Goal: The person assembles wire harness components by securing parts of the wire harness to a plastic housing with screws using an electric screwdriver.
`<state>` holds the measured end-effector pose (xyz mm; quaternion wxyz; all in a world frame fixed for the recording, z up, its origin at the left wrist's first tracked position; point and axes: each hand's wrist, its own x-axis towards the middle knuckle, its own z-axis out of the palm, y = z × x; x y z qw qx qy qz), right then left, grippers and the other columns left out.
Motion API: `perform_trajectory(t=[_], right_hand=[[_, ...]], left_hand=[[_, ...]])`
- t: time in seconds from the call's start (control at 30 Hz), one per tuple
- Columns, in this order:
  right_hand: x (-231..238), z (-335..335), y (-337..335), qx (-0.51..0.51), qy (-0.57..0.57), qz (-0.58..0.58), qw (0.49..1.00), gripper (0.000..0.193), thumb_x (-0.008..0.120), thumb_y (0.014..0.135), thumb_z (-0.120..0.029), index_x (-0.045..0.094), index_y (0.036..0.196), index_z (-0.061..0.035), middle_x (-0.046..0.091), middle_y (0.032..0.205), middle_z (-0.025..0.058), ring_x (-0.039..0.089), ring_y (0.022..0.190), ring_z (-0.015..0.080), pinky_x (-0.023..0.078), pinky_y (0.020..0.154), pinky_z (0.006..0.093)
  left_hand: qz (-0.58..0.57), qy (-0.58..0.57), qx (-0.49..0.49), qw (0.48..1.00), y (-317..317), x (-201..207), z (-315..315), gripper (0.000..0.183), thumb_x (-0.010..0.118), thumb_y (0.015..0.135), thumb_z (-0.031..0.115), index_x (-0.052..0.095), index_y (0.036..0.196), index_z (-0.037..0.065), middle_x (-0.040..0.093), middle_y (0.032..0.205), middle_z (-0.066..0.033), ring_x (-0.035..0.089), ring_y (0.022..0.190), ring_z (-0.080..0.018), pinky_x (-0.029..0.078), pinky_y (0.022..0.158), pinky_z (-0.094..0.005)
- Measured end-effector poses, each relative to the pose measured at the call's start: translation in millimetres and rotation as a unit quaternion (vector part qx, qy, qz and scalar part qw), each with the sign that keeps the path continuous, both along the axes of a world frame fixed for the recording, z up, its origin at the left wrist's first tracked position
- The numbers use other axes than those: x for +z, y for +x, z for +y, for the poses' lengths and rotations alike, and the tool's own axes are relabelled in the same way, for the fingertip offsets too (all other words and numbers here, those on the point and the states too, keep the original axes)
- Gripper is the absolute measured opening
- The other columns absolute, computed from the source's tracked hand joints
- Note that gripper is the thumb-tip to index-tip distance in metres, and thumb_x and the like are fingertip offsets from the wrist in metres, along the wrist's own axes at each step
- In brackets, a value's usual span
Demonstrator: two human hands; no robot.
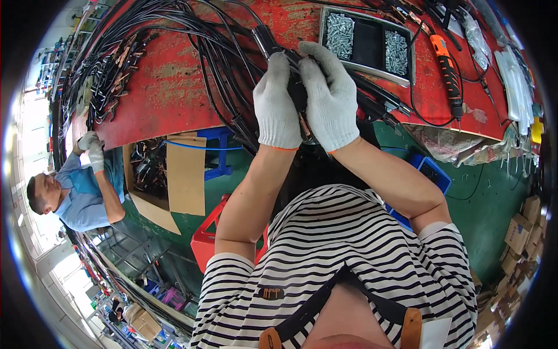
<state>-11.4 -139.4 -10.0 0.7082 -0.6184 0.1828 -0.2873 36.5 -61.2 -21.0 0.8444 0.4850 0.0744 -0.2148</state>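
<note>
Both my hands wear white knit gloves and are over the near edge of the red table (168, 87). Between them is a black plastic part (297, 93), with a copper-coloured piece (304, 125) showing below it. My left hand (278, 104) is closed on the part's left side. My right hand (330, 96) curls round its right side, fingers bent over the top. The gloves hide much of the part. Just beyond my left hand lies a black cylindrical piece (265, 42). Black cables (215, 64) run off to the left, and more black rod-like pieces (378, 99) lie to the right.
A metal-rimmed tray (368, 46) holds silver screws at both ends. Right of it lies an orange-and-black electric screwdriver (446, 70). A cardboard box (186, 180) of parts and a red stool (206, 238) stand left. A co-worker (87, 198) sits at far left.
</note>
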Motion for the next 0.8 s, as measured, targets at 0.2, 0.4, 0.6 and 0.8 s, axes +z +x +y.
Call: perform_trajectory(t=[0.2,0.4,0.6,0.8], right_hand=[[-20.2,-3.0,-0.4,-0.009,-0.047,0.027,0.998,0.033,0.061,0.105,-0.016,0.065,0.132,0.0029,0.073,0.124,0.0171,0.07,0.108,0.0211,0.053,0.097,0.0322],[-21.4,-25.7,-10.4,0.129,-0.003,0.08,0.988,0.038,0.064,0.105,-0.021,0.066,0.137,0.0,0.076,0.108,0.0115,0.071,0.095,0.0161,0.056,0.088,0.0301],[0.6,-36.4,-22.2,0.281,0.124,0.157,0.939,0.042,0.068,0.103,-0.019,0.066,0.141,-0.0029,0.073,0.096,0.001,0.063,0.074,0.0053,0.054,0.062,0.0237],[9.5,-9.7,-17.2,0.147,-0.107,0.035,0.983,0.042,0.074,0.096,-0.016,0.068,0.135,-0.0032,0.075,0.103,0.0129,0.068,0.084,0.0164,0.058,0.083,0.0306]], left_hand=[[-0.027,0.041,0.011,0.999,6.4,4.0,-3.3,0.032,0.066,0.106,0.036,0.073,0.105,0.004,0.071,0.092,-0.002,0.066,0.079,-0.0131,0.053,0.071,-0.0284],[-0.08,0.172,-0.011,0.982,13.4,-3.1,3.0,0.033,0.068,0.105,0.033,0.071,0.113,0.001,0.069,0.097,-0.0026,0.062,0.086,-0.0113,0.051,0.077,-0.0292],[0.041,0.021,-0.02,0.999,18.3,-5.9,11.0,0.027,0.065,0.107,0.033,0.069,0.106,0.007,0.069,0.09,-0.0033,0.066,0.078,-0.0173,0.055,0.069,-0.0329],[0.01,-0.079,0.0,0.997,14.4,5.2,16.7,0.028,0.055,0.111,0.033,0.068,0.108,0.008,0.07,0.088,-0.0074,0.069,0.077,-0.0224,0.059,0.069,-0.0383]])
